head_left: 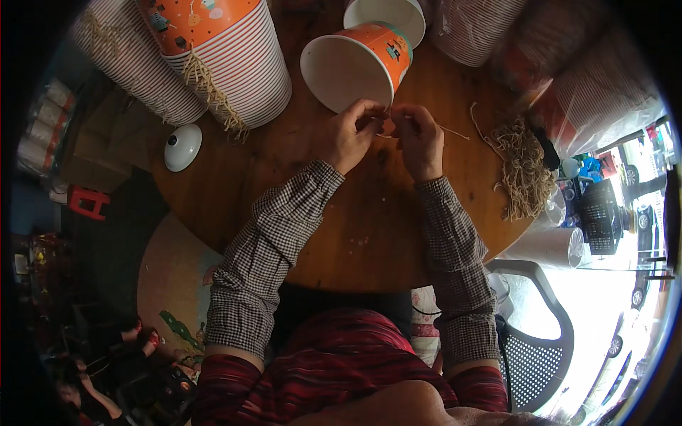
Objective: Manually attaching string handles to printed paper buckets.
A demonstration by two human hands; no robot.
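An orange printed paper bucket [399,53] lies on its side on the round wooden table, its white open mouth turned toward me and to the left. At the lower part of its rim my left hand [351,135] and my right hand [420,140] are close together, fingertips pinched. Between them runs a thin pale string [455,132], whose loose end sticks out to the right of my right hand. The fingers hide where the string meets the rim. A tangled bundle of the same kind of string [526,170] lies at the table's right side.
Tall stacks of nested paper buckets [234,71] stand at the left, with string bunches hanging from them. A white lid [183,148] lies at the table's left edge. Another bucket [383,15] sits behind. Plastic-wrapped stacks [604,85] fill the right; a grey chair [540,326] stands below.
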